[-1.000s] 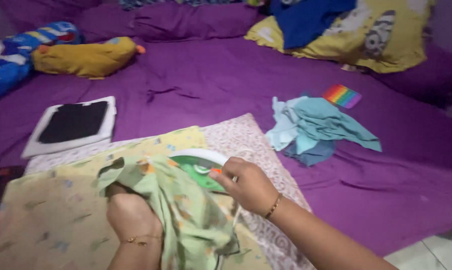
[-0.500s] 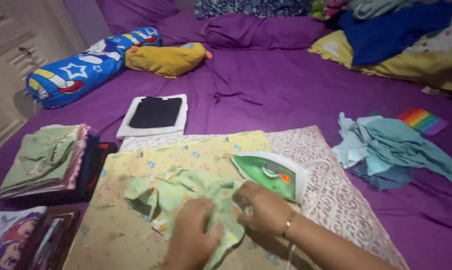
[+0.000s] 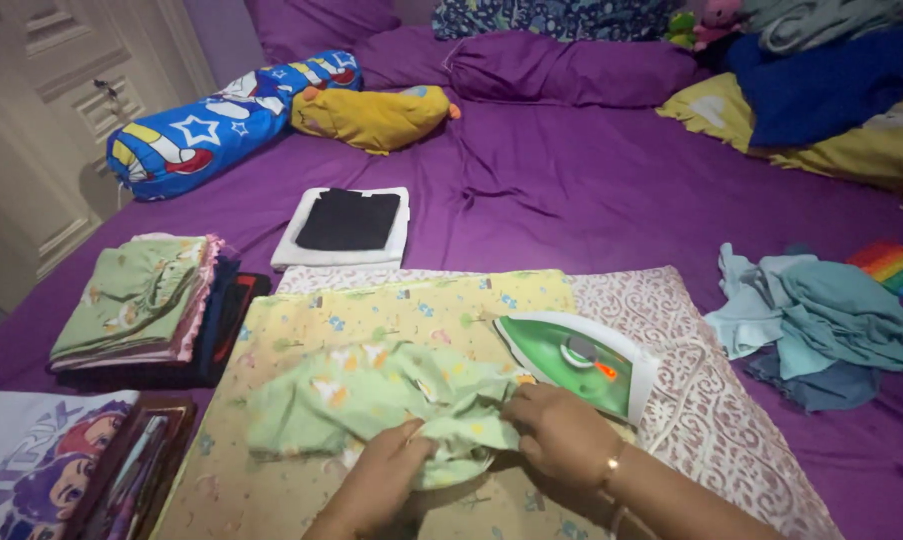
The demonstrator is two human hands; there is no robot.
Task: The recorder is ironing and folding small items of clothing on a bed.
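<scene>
Left hand (image 3: 377, 480) and right hand (image 3: 562, 435) both pinch crumpled green garment (image 3: 382, 395), bunched between grips on yellow cloth (image 3: 412, 310). Green iron (image 3: 577, 360) just beyond right grip. Advice: pull edges apart, flatten outward, keep knuckles off soleplate.

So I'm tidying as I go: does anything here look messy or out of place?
Yes. The teal clothes lie in a crumpled heap on the purple sheet, unlike the folded stack. The iron rests close beside the right hand.
</scene>
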